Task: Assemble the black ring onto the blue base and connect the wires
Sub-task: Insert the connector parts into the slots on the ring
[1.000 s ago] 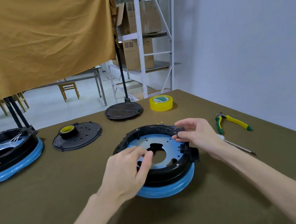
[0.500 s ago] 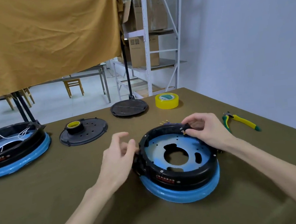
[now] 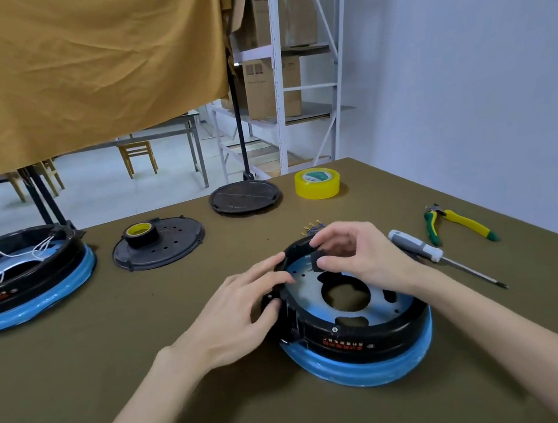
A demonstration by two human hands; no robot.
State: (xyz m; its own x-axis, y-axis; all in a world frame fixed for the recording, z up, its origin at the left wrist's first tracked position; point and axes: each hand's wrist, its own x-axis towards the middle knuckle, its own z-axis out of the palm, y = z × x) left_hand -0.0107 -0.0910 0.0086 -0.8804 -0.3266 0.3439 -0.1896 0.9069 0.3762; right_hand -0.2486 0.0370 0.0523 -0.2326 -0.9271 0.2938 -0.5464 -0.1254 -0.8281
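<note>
Both hands [image 3: 233, 314] [image 3: 361, 254] gripping black ring [image 3: 369, 334] seated inside blue base [image 3: 366, 367].

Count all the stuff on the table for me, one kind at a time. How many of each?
Ring-and-base units: 2
Black discs: 2
Tape rolls: 2
Pliers: 1
Screwdrivers: 1
Wire bundles with gold tips: 1
Total: 9
</note>
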